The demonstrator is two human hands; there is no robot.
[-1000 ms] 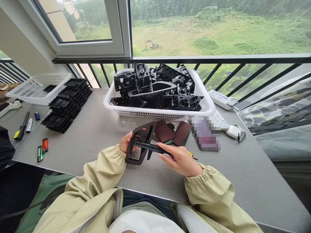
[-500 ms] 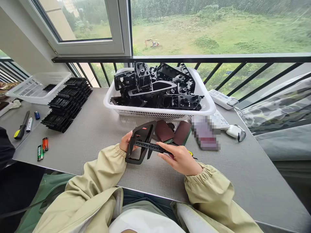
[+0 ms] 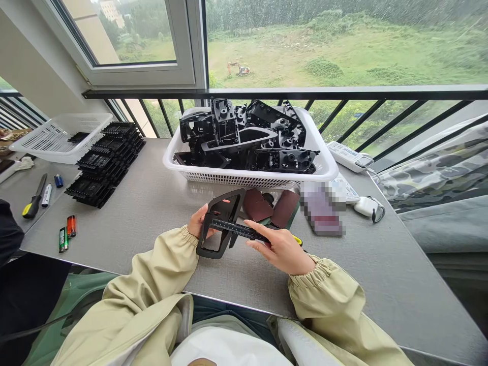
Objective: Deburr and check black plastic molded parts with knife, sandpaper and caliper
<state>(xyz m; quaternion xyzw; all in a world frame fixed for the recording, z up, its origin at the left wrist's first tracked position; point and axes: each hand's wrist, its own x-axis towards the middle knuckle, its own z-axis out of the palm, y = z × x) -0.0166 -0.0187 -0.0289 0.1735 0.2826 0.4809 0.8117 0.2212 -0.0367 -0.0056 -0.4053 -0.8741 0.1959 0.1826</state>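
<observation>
My left hand [image 3: 199, 221] is closed on the left edge of a black plastic frame [image 3: 233, 199], held tilted above the table's front part. Part of its fingers is hidden behind the frame. My right hand [image 3: 286, 250] grips a black vernier caliper [image 3: 240, 230] by its right end. The caliper's scaled beam lies across the frame, with one jaw at the frame's right edge. Behind my right hand, something yellow [image 3: 298, 240] shows in part on the table. Brown and green sandpaper pieces [image 3: 259, 207] lie just beyond the caliper.
A white basket [image 3: 244, 176] full of black plastic parts stands at the back. To the left are stacked black trays [image 3: 109, 157], batteries [image 3: 71, 226], a screwdriver [image 3: 34, 201] and another white basket [image 3: 57, 133]. A blurred phone-like object [image 3: 324, 216] and white case [image 3: 368, 206] lie right.
The caliper's lower jaw has moved slightly left, closer against the frame's right edge. My right hand has shifted a little left with it. My left hand and the frame stay nearly still.
</observation>
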